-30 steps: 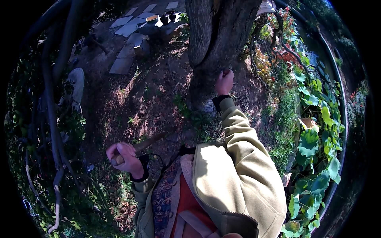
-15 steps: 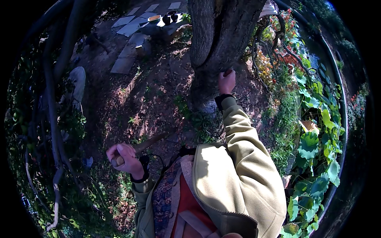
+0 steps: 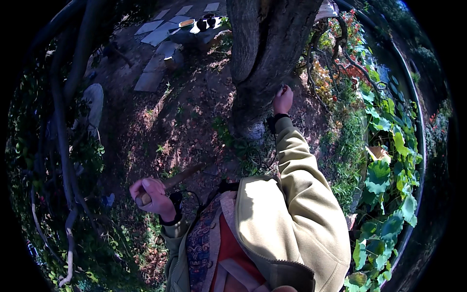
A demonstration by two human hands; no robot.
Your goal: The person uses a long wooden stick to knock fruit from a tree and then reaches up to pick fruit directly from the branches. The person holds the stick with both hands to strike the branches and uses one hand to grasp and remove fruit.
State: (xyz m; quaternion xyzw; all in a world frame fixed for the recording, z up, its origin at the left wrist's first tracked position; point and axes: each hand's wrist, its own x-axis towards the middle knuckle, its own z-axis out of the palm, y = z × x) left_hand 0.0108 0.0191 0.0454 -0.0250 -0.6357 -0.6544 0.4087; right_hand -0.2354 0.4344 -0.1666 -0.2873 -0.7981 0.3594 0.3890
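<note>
My left hand (image 3: 154,195) is closed around a brown wooden stick (image 3: 185,176), held low on the left. The stick's blunt end shows below my fingers, and its longer part slants up to the right. My right hand (image 3: 282,101) reaches forward, closed, against the right side of a thick tree trunk (image 3: 258,87). Something small and dark shows at its fingertips, too little to name. The trunk has rough grey bark and splits by a dark cleft higher up.
Leaf litter and soil (image 3: 189,107) cover the ground. Bent branches (image 3: 61,121) with dense foliage stand at the left. Broad green leaves (image 3: 379,177) line a pale edge at the right. Stone slabs (image 3: 148,80) and several pots (image 3: 187,23) lie at the far left.
My right hand has shifted slightly right and down along the trunk, and its wrist has turned a little. My left hand with the stick has barely moved.
</note>
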